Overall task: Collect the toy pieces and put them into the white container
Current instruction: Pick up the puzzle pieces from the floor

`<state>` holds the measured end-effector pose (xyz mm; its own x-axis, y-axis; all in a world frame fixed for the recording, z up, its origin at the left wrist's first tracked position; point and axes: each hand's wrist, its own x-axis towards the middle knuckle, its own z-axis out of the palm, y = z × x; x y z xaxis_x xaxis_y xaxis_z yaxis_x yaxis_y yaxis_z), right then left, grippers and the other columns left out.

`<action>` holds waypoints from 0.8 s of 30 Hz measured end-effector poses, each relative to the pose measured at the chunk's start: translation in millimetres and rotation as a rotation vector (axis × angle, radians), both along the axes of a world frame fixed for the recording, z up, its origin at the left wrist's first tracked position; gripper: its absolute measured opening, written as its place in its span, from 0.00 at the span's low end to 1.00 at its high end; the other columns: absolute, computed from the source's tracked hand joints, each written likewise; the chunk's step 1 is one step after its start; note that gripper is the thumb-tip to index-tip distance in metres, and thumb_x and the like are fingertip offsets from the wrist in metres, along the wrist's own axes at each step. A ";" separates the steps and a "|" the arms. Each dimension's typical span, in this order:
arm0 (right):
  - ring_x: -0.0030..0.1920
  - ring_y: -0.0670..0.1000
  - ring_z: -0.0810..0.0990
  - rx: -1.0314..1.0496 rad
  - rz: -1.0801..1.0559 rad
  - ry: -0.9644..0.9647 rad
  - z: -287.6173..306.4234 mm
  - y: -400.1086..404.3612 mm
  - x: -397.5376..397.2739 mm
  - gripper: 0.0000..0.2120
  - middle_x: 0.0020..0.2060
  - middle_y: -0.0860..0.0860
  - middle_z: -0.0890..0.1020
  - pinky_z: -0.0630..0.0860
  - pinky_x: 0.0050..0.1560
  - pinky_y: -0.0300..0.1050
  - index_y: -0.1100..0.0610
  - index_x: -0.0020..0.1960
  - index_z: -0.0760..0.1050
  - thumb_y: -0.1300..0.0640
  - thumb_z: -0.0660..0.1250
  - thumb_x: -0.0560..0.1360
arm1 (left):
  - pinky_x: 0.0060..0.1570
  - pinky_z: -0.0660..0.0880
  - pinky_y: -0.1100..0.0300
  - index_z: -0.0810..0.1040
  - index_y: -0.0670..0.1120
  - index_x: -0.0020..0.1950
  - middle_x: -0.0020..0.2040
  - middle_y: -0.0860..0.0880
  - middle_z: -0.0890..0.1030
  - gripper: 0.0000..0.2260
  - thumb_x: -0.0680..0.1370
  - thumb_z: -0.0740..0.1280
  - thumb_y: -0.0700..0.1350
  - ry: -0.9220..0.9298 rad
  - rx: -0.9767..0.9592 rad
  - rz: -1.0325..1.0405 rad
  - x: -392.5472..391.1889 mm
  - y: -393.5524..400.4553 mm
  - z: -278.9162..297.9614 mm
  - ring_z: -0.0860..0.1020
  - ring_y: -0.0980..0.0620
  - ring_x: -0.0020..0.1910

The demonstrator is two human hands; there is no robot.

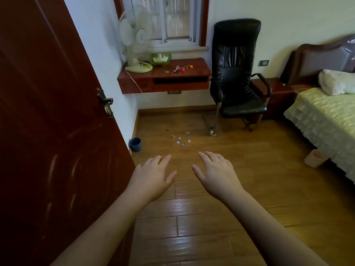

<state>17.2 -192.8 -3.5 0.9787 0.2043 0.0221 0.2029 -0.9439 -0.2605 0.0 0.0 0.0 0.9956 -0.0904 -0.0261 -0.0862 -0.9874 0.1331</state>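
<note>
Several small blue and pale puzzle-like toy pieces lie scattered on the wooden floor ahead of me. More small coloured toy pieces sit on the red-brown wall shelf under the window. My left hand and my right hand are stretched out in front of me, palms down, fingers straight and holding nothing, well short of the floor pieces. I see no white container; a pale cup stands by the bed.
An open dark red door fills the left. A blue cup stands by the wall. A black office chair stands at the far wall, a bed at right. A white fan and green bowl sit on the shelf.
</note>
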 end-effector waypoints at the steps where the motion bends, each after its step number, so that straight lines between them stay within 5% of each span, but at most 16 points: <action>1: 0.74 0.50 0.61 0.009 0.004 0.015 -3.1 2.4 9.3 0.29 0.74 0.48 0.65 0.58 0.73 0.50 0.49 0.77 0.57 0.37 0.50 0.80 | 0.66 0.68 0.50 0.53 0.55 0.77 0.74 0.52 0.65 0.29 0.79 0.53 0.64 0.019 -0.012 -0.001 9.6 3.6 -3.4 0.64 0.52 0.72; 24: 0.73 0.52 0.63 -0.081 -0.015 0.137 -60.0 60.4 240.1 0.29 0.74 0.51 0.66 0.62 0.71 0.50 0.51 0.77 0.58 0.39 0.53 0.80 | 0.67 0.65 0.48 0.55 0.54 0.77 0.74 0.50 0.64 0.29 0.79 0.54 0.63 0.138 -0.027 -0.068 244.9 65.9 -74.4 0.62 0.50 0.73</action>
